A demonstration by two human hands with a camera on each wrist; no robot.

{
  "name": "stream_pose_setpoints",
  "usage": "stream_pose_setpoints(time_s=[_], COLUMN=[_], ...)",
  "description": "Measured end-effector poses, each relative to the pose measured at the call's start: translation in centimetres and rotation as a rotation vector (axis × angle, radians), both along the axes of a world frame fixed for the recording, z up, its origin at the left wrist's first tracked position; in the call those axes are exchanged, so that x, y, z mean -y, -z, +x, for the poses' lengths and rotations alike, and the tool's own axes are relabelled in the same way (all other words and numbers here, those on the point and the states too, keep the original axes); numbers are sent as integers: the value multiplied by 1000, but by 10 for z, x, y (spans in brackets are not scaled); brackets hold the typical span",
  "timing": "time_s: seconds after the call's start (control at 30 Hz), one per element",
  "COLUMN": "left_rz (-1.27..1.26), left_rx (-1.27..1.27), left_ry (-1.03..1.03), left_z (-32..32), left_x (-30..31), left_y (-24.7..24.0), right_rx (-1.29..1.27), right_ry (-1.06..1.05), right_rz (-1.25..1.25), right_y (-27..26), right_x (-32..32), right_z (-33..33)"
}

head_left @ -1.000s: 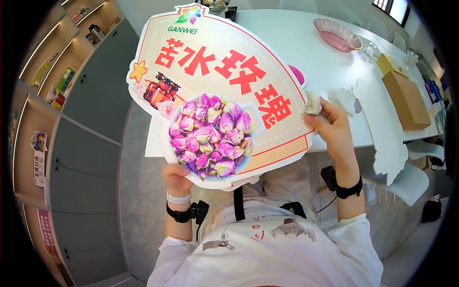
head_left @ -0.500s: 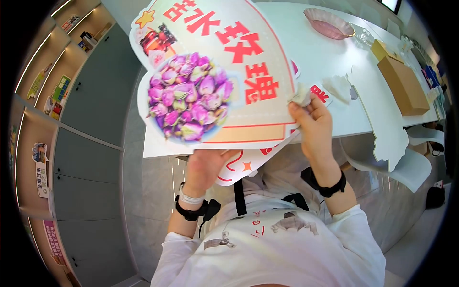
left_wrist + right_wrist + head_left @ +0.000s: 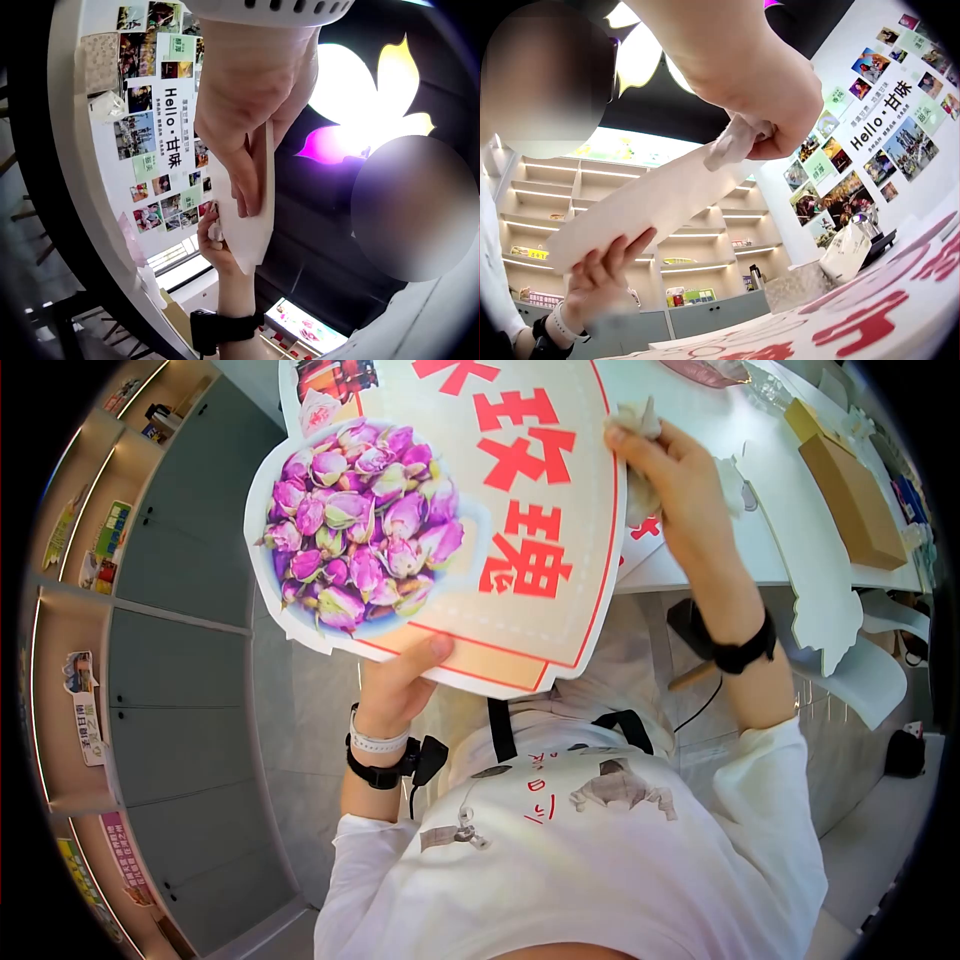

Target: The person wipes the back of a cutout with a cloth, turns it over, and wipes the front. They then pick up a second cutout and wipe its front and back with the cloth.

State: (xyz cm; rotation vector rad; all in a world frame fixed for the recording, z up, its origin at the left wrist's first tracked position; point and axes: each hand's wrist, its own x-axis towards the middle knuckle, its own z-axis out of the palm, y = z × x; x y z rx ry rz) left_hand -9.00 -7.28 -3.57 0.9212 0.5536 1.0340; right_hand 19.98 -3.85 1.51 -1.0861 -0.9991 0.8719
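Cream-coloured cutout board (image 3: pixel 500 510) with big red Chinese characters, a red outline and a printed bowl of purple-pink rosebuds, and it's up in the air, over the person's lap and the near edge of the white surface (image 3: pixel 762 560). Printed face is towards the head camera, and the plain white back shows in the right wrist view.

Both hands are busy. The left hand (image 3: pixel 395 685) grips the board by its bottom edge, thumb on the printed side and fingers spread against the back. The right hand (image 3: pixel 690 495) is up at the board's right edge, fingers curled round a crumpled off-white tissue (image 3: pixel 637 422), with the tissue touching the edge of the board. So neither hand is empty.

Other stuff around: a white sheet with red print (image 3: pixel 642 545) lies on the surface, partly hidden by the board, so can't really tell its shape from up top. Off to the right there's a white wavy-edged panel (image 3: pixel 820 585) sticking out past the table edge, and a brown cardboard box (image 3: pixel 850 500) just beside it. A pink scalloped dish (image 3: pixel 712 370) sits at the far side, cut off by the frame. White chair (image 3: pixel 865 675) below the panel. Over on the left it's grey cabinets (image 3: pixel 185 660) and lit shelves with small printed signs on them.
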Motion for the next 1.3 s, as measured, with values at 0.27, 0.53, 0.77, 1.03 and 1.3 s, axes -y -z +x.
stream_pose_setpoints(time_s=[0.27, 0.53, 0.77, 1.03, 1.3], left_rz=[42, 19, 105, 206, 181], left_rx=[-41, 23, 57, 155, 245], left_ry=[81, -277, -305, -318, -331], left_z=[-19, 24, 23, 41, 48], left_x=[-3, -9, -7, -6, 2], left_y=[6, 8, 14, 4, 0], right_rx=[74, -234, -394, -555, 827], right_ry=[-10, -252, -373, -188, 280], right_rz=[31, -252, -318, -241, 523], right_y=[-25, 48, 56, 78, 49], right_x=[-27, 36, 69, 75, 75], right_z=[29, -37, -57, -62, -54])
